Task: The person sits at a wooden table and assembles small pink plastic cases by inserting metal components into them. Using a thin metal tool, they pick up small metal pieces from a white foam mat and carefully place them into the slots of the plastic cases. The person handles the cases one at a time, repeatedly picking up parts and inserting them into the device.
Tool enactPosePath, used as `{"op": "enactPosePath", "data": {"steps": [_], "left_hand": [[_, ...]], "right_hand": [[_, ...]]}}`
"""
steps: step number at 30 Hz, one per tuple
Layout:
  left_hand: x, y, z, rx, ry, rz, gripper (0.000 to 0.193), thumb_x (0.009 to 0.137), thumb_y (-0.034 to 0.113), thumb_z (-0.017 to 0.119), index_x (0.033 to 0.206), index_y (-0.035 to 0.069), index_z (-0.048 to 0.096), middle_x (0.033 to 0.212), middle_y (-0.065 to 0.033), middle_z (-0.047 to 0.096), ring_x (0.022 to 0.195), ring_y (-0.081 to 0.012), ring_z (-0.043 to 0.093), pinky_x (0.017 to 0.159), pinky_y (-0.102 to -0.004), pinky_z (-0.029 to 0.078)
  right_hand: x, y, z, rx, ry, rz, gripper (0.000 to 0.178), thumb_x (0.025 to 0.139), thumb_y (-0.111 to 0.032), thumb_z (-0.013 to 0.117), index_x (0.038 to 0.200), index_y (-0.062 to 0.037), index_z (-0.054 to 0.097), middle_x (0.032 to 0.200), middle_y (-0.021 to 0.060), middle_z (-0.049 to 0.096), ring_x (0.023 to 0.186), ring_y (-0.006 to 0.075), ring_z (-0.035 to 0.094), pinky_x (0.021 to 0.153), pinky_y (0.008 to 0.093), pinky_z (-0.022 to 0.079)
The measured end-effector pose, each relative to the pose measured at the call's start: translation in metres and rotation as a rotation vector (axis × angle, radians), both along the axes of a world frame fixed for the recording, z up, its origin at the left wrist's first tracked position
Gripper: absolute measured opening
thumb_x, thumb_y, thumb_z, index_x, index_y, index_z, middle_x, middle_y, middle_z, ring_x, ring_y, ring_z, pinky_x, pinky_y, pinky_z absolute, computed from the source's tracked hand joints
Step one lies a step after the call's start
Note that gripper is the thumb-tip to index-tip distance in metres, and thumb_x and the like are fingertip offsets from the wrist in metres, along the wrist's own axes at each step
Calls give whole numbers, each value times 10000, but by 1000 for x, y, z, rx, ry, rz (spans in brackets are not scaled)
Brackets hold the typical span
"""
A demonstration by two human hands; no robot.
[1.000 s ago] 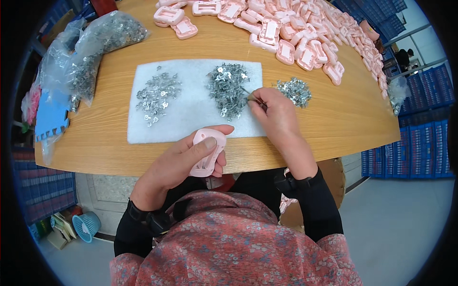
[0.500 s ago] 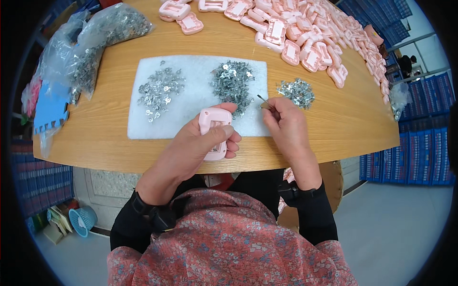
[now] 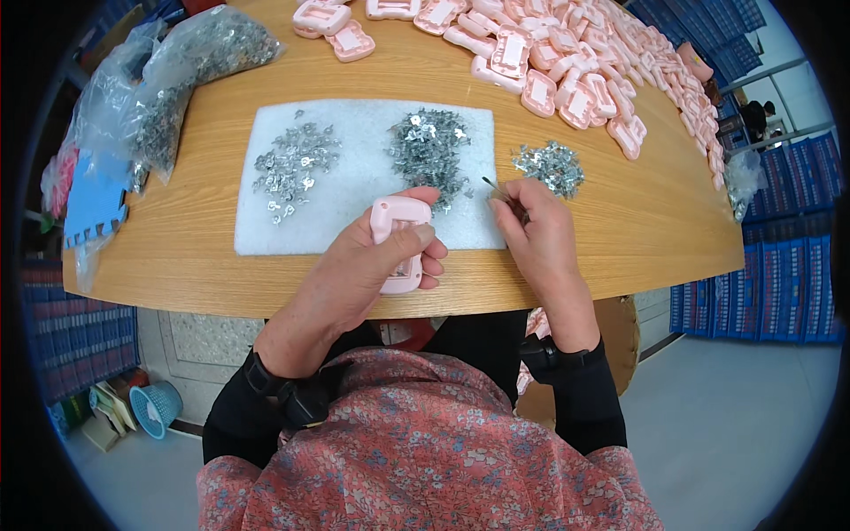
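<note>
My left hand [image 3: 359, 257] grips a pink plastic casing [image 3: 387, 213] with a rectangular recess, thumb pressed across it, over the front edge of the white foam mat [image 3: 354, 177]. To the right, my right hand [image 3: 542, 228] is closed round a thin tool with a dark slender tip [image 3: 488, 182]; its handle is hidden in the fingers. On the mat lie a loose pile of small metal contact pieces [image 3: 297, 164] at left and a denser pile of metal springs or clips [image 3: 428, 155] at right. Just beyond my right hand sits another heap of metal pieces [image 3: 551, 168].
A large heap of pink casings [image 3: 575, 71] covers the table's far right. Clear bags of metal parts [image 3: 181, 84] and a blue foam piece [image 3: 93, 199] lie at the left. Blue racks [image 3: 761, 288] stand right of the table; a blue basket [image 3: 156, 409] is on the floor.
My right hand has shifted slightly right, and the tool's tip has moved away from the mat's edge a little. My left hand keeps its hold on the casing.
</note>
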State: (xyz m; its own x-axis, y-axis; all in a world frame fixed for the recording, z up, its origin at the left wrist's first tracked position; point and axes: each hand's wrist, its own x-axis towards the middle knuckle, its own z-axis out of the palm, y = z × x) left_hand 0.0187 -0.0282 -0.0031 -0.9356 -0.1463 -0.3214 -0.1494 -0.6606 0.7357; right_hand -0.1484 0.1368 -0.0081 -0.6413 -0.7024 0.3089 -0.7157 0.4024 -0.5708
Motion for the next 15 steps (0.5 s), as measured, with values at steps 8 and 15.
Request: {"op": "enactPosePath", "data": {"steps": [8,15], "left_hand": [[-13,4,4,136,33,-15,520,953,129,605,1430,48,414,971,-70,649,847,-147,664,749,-319,590],[-12,6,0,172,50,-20,583,914,78,643,1444,68,399,999,-57,628,855,-144,667,751,-318,591]], "right_hand": [[29,-2,38,-131,-112,279,121,823,-29,707,874,2,601,796,104,610,669,214,609,585,300,485],[37,-2,38,-141,-210,285,132,814,-6,717,877,6,601,807,84,620,687,173,613,594,272,492]]}}
